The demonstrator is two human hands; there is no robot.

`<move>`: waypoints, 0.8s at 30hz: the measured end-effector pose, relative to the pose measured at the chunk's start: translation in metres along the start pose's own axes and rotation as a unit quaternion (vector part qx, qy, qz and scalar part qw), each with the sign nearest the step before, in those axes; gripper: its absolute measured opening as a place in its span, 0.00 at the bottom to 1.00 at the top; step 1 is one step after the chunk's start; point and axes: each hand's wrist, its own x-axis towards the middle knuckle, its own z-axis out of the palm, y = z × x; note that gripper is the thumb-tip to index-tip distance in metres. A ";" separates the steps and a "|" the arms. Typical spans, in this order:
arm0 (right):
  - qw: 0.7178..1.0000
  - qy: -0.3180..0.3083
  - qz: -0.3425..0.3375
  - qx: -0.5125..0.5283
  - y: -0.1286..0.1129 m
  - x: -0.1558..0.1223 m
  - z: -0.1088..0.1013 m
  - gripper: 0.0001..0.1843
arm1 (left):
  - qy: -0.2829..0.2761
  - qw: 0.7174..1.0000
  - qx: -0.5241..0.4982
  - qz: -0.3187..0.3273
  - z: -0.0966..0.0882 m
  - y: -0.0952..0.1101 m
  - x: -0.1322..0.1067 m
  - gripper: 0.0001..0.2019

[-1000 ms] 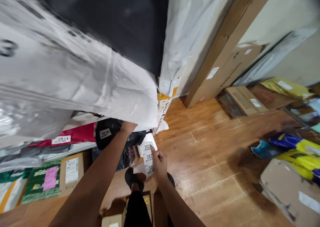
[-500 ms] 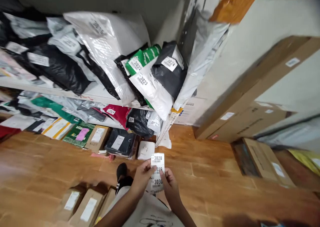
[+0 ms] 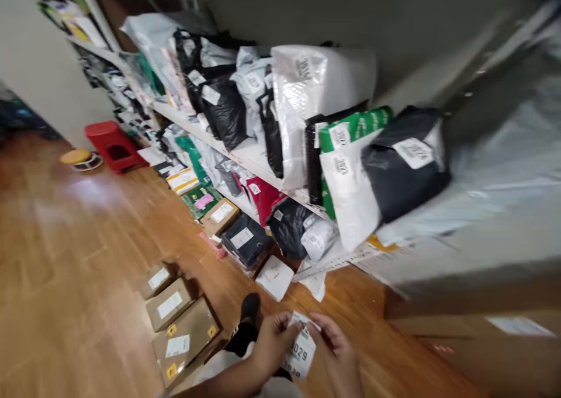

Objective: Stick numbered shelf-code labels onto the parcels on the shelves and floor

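Both my hands hold a white strip of numbered labels (image 3: 300, 349) low in the view, just above my knees. My left hand (image 3: 272, 342) pinches its left edge and my right hand (image 3: 336, 351) pinches its upper right corner. The number 3029 shows on the strip. My foot in a black shoe (image 3: 246, 322) is on the wooden floor below the hands. Beyond the hands, a white shelf (image 3: 252, 158) carries black, white, grey and green mail bags with numbered stickers.
Three cardboard boxes (image 3: 182, 328) lie on the floor at my left. More parcels (image 3: 245, 243) and a small white box (image 3: 274, 276) sit under the shelf. A red stool (image 3: 113, 145) stands far left. Large cardboard cartons (image 3: 482, 334) lie at the right.
My left hand came down from the shelf bags and joined the right on the label strip. The view swung left, along the shelf.
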 end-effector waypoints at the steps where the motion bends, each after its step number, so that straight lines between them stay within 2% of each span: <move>1: 1.000 0.001 0.012 -0.001 0.002 0.000 -0.004 0.23 | 0.016 1.000 0.011 -0.003 0.003 -0.004 0.001 0.30; 4: 0.999 -0.017 0.030 -0.015 0.006 -0.006 -0.016 0.24 | 0.057 0.998 0.035 0.013 0.012 -0.023 -0.007 0.31; 7: 0.996 -0.064 0.068 -0.004 0.012 -0.023 -0.029 0.24 | 0.101 0.992 0.055 0.047 0.020 -0.053 -0.032 0.31; 9: 0.991 -0.093 0.092 -0.004 0.022 -0.039 -0.037 0.24 | 0.139 0.986 0.069 0.057 0.025 -0.081 -0.056 0.31; 13: 0.981 -0.168 0.087 -0.050 0.055 -0.080 -0.053 0.22 | 0.231 0.970 0.062 0.048 0.035 -0.142 -0.113 0.32; 15: 0.969 -0.216 0.103 -0.056 0.074 -0.104 -0.056 0.21 | 0.261 0.963 0.060 0.033 0.035 -0.163 -0.143 0.32; 17: 0.958 -0.243 0.147 -0.038 0.089 -0.129 -0.054 0.22 | 0.277 0.960 0.046 0.006 0.028 -0.175 -0.171 0.32; 19: 0.953 -0.242 0.184 -0.012 0.098 -0.149 -0.049 0.23 | 0.270 0.962 0.011 -0.021 0.018 -0.178 -0.193 0.31; 22: 0.958 -0.221 0.183 0.008 0.105 -0.168 -0.040 0.23 | 0.219 0.974 -0.038 -0.036 0.003 -0.177 -0.213 0.30; 24: 0.960 -0.223 0.167 0.005 0.107 -0.174 -0.038 0.22 | 0.207 0.977 -0.021 -0.048 -0.004 -0.177 -0.220 0.31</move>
